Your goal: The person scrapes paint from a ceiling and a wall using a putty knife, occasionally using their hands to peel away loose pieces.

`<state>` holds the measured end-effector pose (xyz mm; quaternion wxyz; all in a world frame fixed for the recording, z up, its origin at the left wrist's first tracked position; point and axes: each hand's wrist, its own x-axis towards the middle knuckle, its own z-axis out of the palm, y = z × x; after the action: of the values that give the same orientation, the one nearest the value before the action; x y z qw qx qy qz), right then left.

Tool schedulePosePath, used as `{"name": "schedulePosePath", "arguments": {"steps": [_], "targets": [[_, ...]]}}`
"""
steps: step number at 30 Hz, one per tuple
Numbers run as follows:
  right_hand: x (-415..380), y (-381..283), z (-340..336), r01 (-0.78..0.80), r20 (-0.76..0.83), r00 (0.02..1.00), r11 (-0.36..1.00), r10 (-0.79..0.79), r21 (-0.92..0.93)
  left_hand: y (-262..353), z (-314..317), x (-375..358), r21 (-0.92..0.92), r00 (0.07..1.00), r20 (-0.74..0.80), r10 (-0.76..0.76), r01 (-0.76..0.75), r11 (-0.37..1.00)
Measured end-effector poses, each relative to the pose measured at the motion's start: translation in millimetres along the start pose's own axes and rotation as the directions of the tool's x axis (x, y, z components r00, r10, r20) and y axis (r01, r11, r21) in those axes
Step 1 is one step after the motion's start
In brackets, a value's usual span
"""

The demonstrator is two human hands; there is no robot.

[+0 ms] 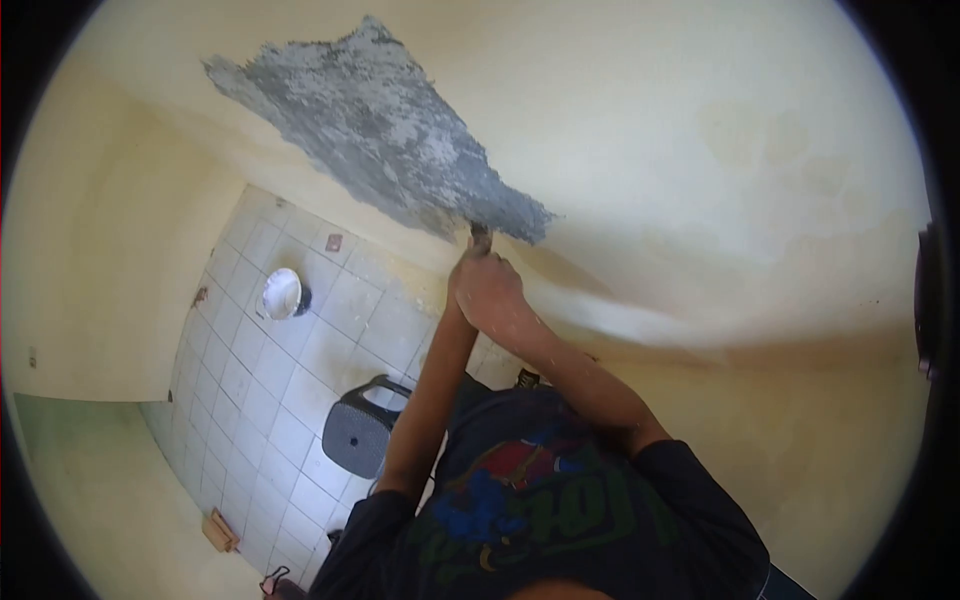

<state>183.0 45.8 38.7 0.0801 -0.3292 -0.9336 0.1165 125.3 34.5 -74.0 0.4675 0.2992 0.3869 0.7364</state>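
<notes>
Both my hands are together at the lower edge of a rough grey patch (370,120) on the cream wall (640,120). My right hand (492,290) is closed around a dark, short tool (481,238) whose far end meets the grey patch. Pressed against it, my left hand (458,284) is also closed at the tool's handle, its fingers largely hidden by my right hand. The tool's blade or tip is too small to make out.
On the tiled floor (270,385) stand a white-rimmed bucket (283,294) and, closer to my body, a dark plastic stool (356,437). A brown block (220,531) lies by the lower left wall. A dark object (930,300) is at the right edge.
</notes>
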Motion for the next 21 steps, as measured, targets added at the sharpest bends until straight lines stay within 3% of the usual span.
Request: {"name": "schedulePosePath", "arguments": {"steps": [1,2,3,4,5,6,7,8,9,10,11,12,14,15,16,17,18,19,20,21], "targets": [[-6.7,-5.7,-7.6,-0.114,-0.111,0.987,0.993,0.118,0.037,0.4,-5.5,4.4,0.579,0.997,-0.045,0.067,-0.029,0.815],[-10.9,-9.0,-10.7,-0.22,-0.206,0.95,0.972,0.233,0.084,1.2,-13.4,14.2,0.583,0.996,-0.045,0.075,-0.034,0.812],[-12.1,-7.3,-0.3,-0.219,-0.188,0.955,0.972,0.231,0.083,-1.8,-19.2,14.6,0.031,0.999,0.033,-0.016,0.015,0.999],[-12.1,-3.0,14.4,-0.119,-0.123,0.984,0.991,0.125,0.061,-15.1,-25.7,4.5,-0.533,0.99,0.136,-0.044,0.11,0.839],[-3.9,3.7,22.8,-0.009,-0.085,0.996,0.999,0.012,0.039,-33.4,-23.3,6.8,-0.538,0.99,0.135,-0.034,0.102,0.837],[0.3,2.4,12.7,-0.005,-0.112,0.994,0.999,0.009,0.035,-57.5,-24.6,23.3,-0.264,0.97,-0.179,-0.165,0.114,0.958],[-6.8,-3.2,2.2,-0.106,-0.148,0.983,0.993,0.111,0.041,-58.6,-19.9,33.6,0.015,0.845,-0.505,-0.176,0.212,0.977],[-11.2,-5.9,-2.6,-0.204,-0.173,0.962,0.978,0.209,0.05,-53.0,-28.6,36.8,0.019,0.85,-0.5,-0.167,0.203,0.979],[-11.2,-3.6,7.3,-0.204,-0.161,0.965,0.978,0.208,0.044,-32.4,-27.1,21.6,-0.201,0.968,-0.21,-0.135,0.093,0.975],[-12.1,1.9,25.7,-0.098,-0.089,0.991,0.995,0.1,0.031,-17.5,-19.0,-0.3,-0.441,0.998,0.068,-0.017,0.046,0.896],[-5.6,7.5,31.6,0.015,-0.04,0.999,1.0,-0.014,0.023,-3.3,-6.9,-6.9,-0.515,0.993,0.104,-0.059,0.105,0.851],[-3.5,6.9,14.0,0.02,-0.063,0.998,1.0,-0.019,0.016,6.1,0.5,1.1,-0.509,0.992,0.119,-0.041,0.096,0.855],[-24.8,-2.0,-19.8,-0.126,-0.14,0.982,0.991,0.129,0.033,8.3,4.4,-0.1,-0.683,0.964,0.088,-0.252,0.243,0.689],[-23.8,-2.0,-8.3,-0.123,-0.12,0.985,0.992,0.126,0.031,-4.5,-5.0,-3.4,-0.692,0.963,0.074,-0.259,0.237,0.682],[-21.7,1.4,10.2,-0.099,-0.164,0.981,0.995,0.103,0.03,-28.6,-18.2,-6.8,-0.026,0.999,-0.027,0.026,-0.026,0.999],[-18.3,6.3,18.5,-0.072,-0.228,0.971,0.997,0.075,0.022,-42.9,-22.6,-3.8,0.653,0.948,0.108,0.3,-0.295,0.698],[-16.6,9.3,5.5,-0.065,-0.246,0.967,0.998,0.065,0.012,-24.4,-5.9,1.9,0.648,0.941,0.118,0.318,-0.316,0.693],[-22.6,9.8,-13.1,-0.111,-0.136,0.984,0.992,0.117,0.052,9.6,22.2,-2.9,0.136,0.997,-0.063,0.033,-0.024,0.99],[-28.0,9.3,-21.4,-0.162,-0.009,0.987,0.983,0.163,0.089,29.8,39.2,-9.4,-0.451,0.946,-0.052,-0.32,0.264,0.853],[-26.8,10.2,-17.4,-0.164,0.007,0.986,0.983,0.164,0.086,31.2,42.0,-13.0,-0.461,0.942,-0.059,-0.33,0.267,0.846]]}}
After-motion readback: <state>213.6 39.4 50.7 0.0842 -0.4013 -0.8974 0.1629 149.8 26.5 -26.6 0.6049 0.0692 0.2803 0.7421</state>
